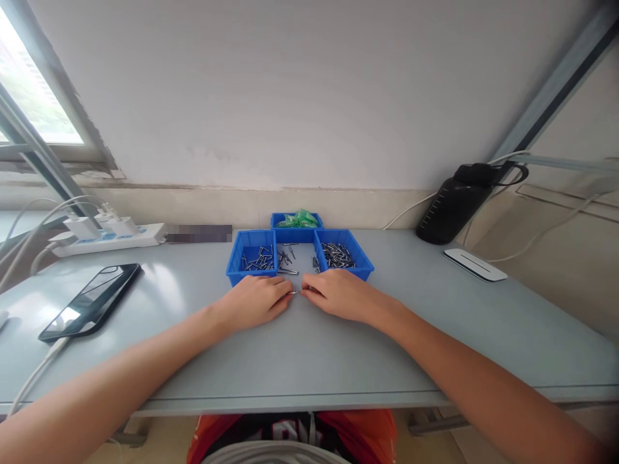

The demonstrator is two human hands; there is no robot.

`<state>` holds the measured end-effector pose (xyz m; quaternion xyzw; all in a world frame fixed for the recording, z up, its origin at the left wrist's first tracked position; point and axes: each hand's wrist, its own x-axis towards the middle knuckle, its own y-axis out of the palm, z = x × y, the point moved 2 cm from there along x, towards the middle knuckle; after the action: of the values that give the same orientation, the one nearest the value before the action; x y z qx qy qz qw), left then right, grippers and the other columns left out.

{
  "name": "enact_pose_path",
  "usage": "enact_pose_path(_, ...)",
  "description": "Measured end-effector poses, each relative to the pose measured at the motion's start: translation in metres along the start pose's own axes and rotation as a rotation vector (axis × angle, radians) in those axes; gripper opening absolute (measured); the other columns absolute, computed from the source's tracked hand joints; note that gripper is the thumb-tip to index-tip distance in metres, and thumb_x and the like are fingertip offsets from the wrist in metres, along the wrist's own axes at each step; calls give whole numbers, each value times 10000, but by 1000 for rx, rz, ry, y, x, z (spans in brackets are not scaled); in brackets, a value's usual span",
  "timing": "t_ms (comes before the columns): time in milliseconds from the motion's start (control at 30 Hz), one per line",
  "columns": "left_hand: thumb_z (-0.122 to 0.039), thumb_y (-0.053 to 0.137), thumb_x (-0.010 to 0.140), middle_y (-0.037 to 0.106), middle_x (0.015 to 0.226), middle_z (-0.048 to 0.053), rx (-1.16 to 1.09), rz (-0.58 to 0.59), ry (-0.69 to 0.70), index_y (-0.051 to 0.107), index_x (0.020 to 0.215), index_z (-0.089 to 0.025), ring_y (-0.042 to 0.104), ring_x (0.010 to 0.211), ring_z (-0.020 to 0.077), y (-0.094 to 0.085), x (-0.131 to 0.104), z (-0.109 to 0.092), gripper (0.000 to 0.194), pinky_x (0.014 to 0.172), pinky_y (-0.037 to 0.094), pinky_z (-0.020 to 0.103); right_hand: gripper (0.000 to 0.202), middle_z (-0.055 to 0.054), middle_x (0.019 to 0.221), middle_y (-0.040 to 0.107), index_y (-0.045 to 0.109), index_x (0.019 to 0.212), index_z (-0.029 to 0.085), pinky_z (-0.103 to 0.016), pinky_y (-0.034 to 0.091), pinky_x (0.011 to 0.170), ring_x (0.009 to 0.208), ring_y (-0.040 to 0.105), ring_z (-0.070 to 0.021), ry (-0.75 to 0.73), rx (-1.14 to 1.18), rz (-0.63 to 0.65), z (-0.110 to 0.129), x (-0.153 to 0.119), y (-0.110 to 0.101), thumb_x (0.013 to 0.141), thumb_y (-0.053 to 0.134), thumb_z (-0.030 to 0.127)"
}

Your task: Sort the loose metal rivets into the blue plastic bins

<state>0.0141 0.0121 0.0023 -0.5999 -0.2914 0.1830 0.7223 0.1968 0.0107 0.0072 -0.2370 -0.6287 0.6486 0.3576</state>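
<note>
My left hand [261,300] rests low over the table, its fingers closed on a small slim metal pin [293,292] whose tip points right. Just opposite, my right hand [336,293] pinches with thumb and forefinger; whatever lies between them is too small and hidden to name. A narrow gap separates the fingertips. Beyond my left hand stands a blue bin [232,261] with loose metal pins [261,259] in it. Behind my right hand, another blue bin [363,259] holds a denser heap of metal pieces [337,255]. Several more pins [286,258] lie on the table between the bins.
A third blue bin [276,233] with green plastic packets [300,219] sits behind. To the left are a phone [94,301] on a cable and a power strip [120,238]. A black bottle [454,203] and a white flat device [474,264] are at the right. A wall closes the back.
</note>
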Motion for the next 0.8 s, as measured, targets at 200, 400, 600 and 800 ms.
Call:
enact_pose_path(200, -256, 374, 933, 620, 769, 15, -28, 27, 12, 546, 804, -186, 594, 652, 138, 1, 0, -1, 226, 524, 384, 239, 284, 14, 632, 574, 520, 784, 207, -249, 299, 547, 580, 521, -131, -83, 35, -46, 8, -1, -6, 964, 346, 342)
enact_pose_path(400, -247, 388, 921, 619, 766, 7, 0, 25, -1, 539, 796, -190, 587, 648, 141, 0, -1, -2, 204, 506, 352, 243, 258, -7, 735, 644, 580, 838, 208, -250, 345, 587, 680, 589, -148, -73, 49, 20, 0, 1, -2, 953, 384, 329)
enact_pose_path(600, -276, 378, 941, 621, 816, 4, -41, -35, 49, 576, 892, -194, 588, 697, 129, -3, -1, -4, 219, 540, 374, 235, 259, -38, 828, 686, 622, 820, 188, -259, 398, 651, 759, 632, -166, -115, 66, 89, 0, 3, 5, 941, 416, 287)
enact_pose_path(800, -323, 361, 968, 637, 859, 16, -88, -117, 121, 588, 960, -180, 603, 754, 130, -3, -2, -2, 268, 620, 428, 236, 323, -42, 819, 695, 641, 843, 180, -259, 401, 638, 743, 635, -163, -121, 78, 83, 4, 2, 2, 961, 368, 307)
